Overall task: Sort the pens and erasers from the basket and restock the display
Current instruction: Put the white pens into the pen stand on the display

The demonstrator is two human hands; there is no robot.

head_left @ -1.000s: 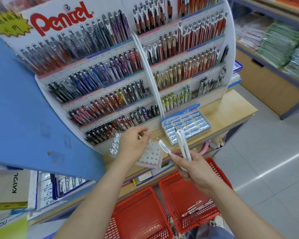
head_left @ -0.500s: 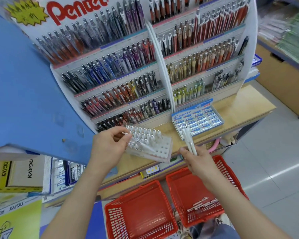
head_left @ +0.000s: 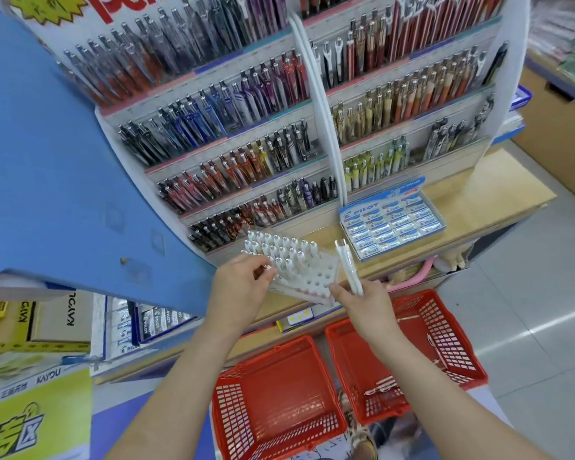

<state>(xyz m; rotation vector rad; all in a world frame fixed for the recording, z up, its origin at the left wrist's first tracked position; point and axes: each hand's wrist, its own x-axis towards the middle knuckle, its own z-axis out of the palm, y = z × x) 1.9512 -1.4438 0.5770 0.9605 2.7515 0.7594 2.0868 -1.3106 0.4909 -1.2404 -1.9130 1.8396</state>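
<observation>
A clear pen holder tray (head_left: pixel 316 281) with rows of holes stands tilted on the wooden shelf, its far rows filled with white pens (head_left: pixel 281 250). My left hand (head_left: pixel 240 287) pinches a white pen at the tray's left edge. My right hand (head_left: pixel 362 303) holds a small bundle of white pens (head_left: pixel 348 268) upright, just right of the tray. Below, the right red basket (head_left: pixel 445 330) holds a few white pens (head_left: pixel 380 386); the left red basket (head_left: pixel 239 403) looks bare inside. A blue box of Pilot erasers (head_left: pixel 392 224) lies on the shelf.
A tall tiered pen display (head_left: pixel 246 127) rises behind the tray. A blue panel (head_left: pixel 47 177) overhangs at left, with boxed stock (head_left: pixel 47 320) beneath it. The wooden shelf (head_left: pixel 498 180) ends at right, beside grey floor (head_left: pixel 528 293) and more shelving.
The view has moved closer and lower. My right hand brought its pen bundle in against the tray's right side. My left hand shifted along the tray's left edge.
</observation>
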